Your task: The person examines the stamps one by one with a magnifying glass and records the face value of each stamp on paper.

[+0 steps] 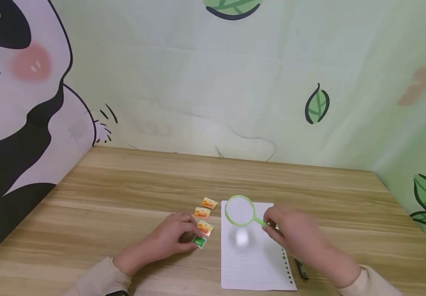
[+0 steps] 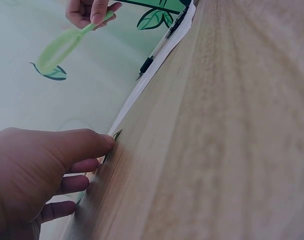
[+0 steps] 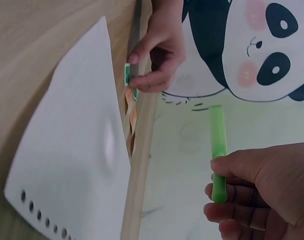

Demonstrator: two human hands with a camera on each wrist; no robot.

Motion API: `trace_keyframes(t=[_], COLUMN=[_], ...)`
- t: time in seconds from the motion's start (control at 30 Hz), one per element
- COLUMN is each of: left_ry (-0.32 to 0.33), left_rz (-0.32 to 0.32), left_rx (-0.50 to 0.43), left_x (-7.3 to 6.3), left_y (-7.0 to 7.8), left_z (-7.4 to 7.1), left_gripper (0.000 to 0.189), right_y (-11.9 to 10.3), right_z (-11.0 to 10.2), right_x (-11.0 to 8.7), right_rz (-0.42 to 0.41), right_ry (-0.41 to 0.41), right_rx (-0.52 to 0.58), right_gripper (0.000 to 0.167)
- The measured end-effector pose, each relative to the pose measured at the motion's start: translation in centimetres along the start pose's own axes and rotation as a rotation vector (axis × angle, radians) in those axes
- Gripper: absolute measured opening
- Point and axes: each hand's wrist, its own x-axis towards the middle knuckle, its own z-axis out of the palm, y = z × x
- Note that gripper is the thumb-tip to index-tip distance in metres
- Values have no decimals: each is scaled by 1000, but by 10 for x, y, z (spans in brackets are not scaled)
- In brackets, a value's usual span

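My left hand (image 1: 168,234) is lightly curled, thumb and forefinger pinching the small green card (image 1: 200,241) at its edges just above the bench (image 1: 142,193); my fingertips cover part of it, and the wrist view there gives only a thin sliver of its edge. From the right wrist a second bit of green shows beside my fingertips, and I can't tell whether it is another card. Three orange cards (image 1: 202,212) run away from me in a loose line beyond the green one, the nearest close by my fingers; their printing is too small to read.

My right hand (image 1: 296,230), blurred in the head view, has its thumb and fingers closed round the handle of the green magnifying glass (image 1: 240,210). I have it raised over the sheet of lined paper (image 1: 248,271), with a bright spot of light lying below the lens. From overhead my hand hides the handle's end; the right wrist view shows it, though there the lens is seen edge-on. My forearm overlaps the pen (image 1: 302,269) by the punched edge, leaving only part visible.
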Motion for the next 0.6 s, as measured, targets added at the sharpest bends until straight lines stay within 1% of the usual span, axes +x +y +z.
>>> trace_keyframes(t=[0.1,0.2,0.43,0.6], left_ry=[-5,-18,-22,-39], left_rz=[-8,-24,-42,-59], left_rx=[-6,-20,-13,-2], left_x=[0,0,1,0], left_y=[0,0,0,1], left_z=[0,-1,0,0], left_gripper=[19,19,17,15], right_y=[-6,-12,-24,-31], right_z=[7,13,26,35], right_x=[0,1,1,-1], right_rz=[-64,-97,-125,-169], right_ry=[-6,-19,-47,-20], right_rx=[24,50,83,52], right_gripper=[17,16,15,15])
